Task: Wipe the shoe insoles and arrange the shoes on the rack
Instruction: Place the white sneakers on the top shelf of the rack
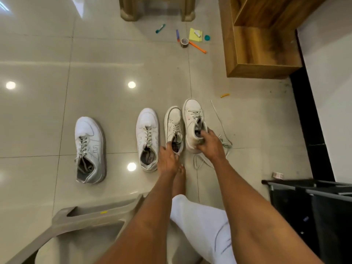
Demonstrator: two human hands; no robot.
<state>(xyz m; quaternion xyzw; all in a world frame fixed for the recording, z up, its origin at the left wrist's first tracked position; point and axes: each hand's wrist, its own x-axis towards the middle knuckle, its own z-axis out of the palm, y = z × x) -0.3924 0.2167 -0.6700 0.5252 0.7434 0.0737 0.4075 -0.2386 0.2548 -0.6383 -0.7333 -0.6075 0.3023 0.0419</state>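
1. Head view shows us bending over four pale shoes in a loose row on the tiled floor (57,111); no cloth or wipe is in sight.
2. Our left hand (167,159) rests on the heel rim of the cream sneaker (174,124), fingers curled over the collar edge; whether they grip it or only touch it, we cannot tell.
3. Our right hand (208,144) has fingers tucked into the mouth of the worn white sneaker (193,121) and closed around its heel, so we hold that shoe, which looks tipped up slightly.
4. Those two shoes stand touching, side by side, just past our bare foot.
5. At nine o'clock of them sits the white lace-up sneaker (147,136), close beside, and well apart further toward nine o'clock the chunky white sneaker (89,147).
6. Loose laces (219,119) trail at three o'clock of the held shoe.
7. A black rack (308,189) stands at four o'clock, and no shoe shows on it.
8. We judge the task early: no shoe is arranged, and whether any insole is wiped we cannot tell.
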